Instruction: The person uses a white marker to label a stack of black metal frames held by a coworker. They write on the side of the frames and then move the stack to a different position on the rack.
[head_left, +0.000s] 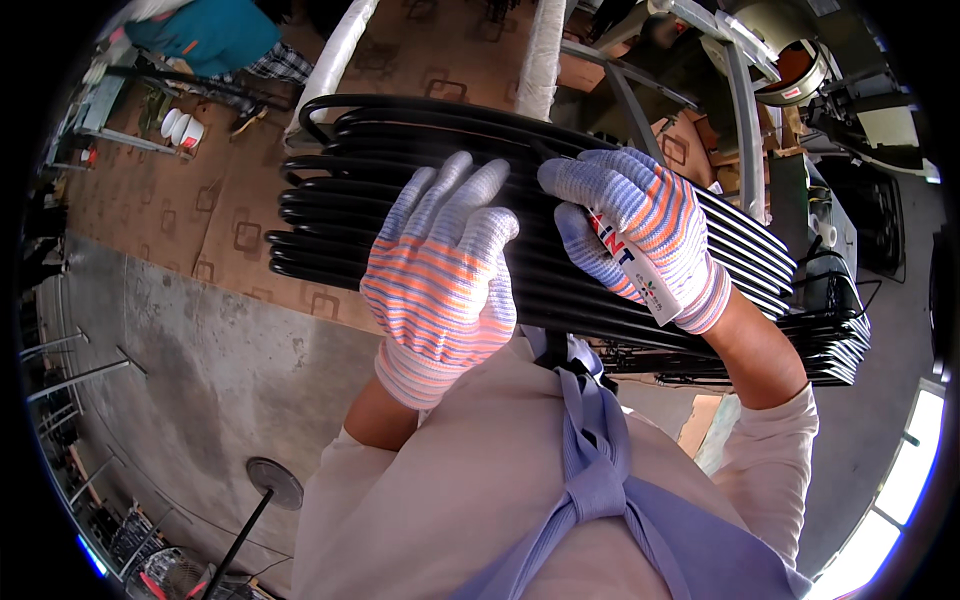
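Both my hands wear striped knit gloves with greyish coated fingers. In front of me lies a stack of black bent metal tubes (325,190), running side by side with rounded ends at the left. My left hand (440,270) rests on the tubes, palm down, fingers stretched out and slightly spread. My right hand (645,205) is closed around a white paint marker (640,272) with coloured print. The back of the marker sticks out below the fingers toward my wrist, and its front part points to the far tubes, mostly hidden by the glove.
Wrapped pale posts (543,60) stand beyond the stack, beside a grey metal frame (742,130). More black tubes (835,340) are piled at the right. A person in a teal top (215,40) is at the far left. A round-based stand (275,482) stands on the concrete floor at lower left.
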